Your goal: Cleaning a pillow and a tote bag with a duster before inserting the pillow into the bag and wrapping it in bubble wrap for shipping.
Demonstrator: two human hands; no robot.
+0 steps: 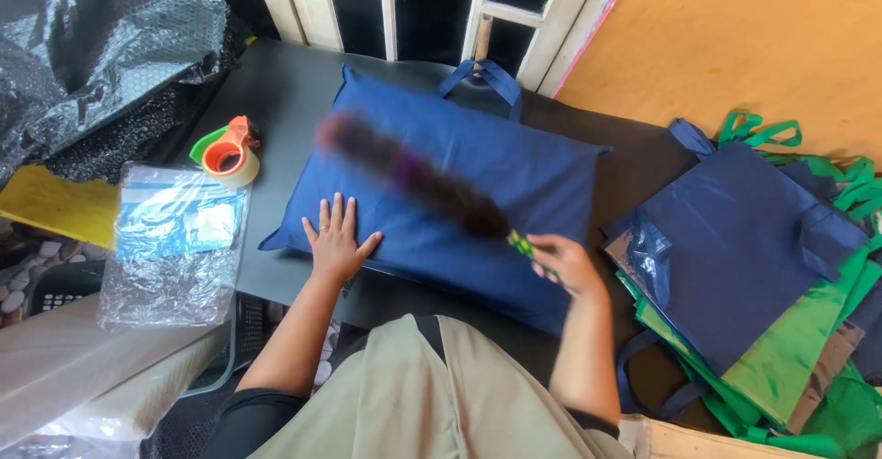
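**Duster crossing a stuffed blue bag**

A feather duster [418, 179], dark with a purple band and blurred, is lying diagonally over the stuffed navy bag [459, 192] on the black worktop [294, 91]. The right hand [565, 261] is gripping its green handle, fingers curled tight around it. The left hand [335, 238] is pressing flat on the bag's near-left corner, fingers spread. A tape dispenser [230, 154] is sitting left of the bag; folded blue and green bags [763, 275] are stacked to the right.
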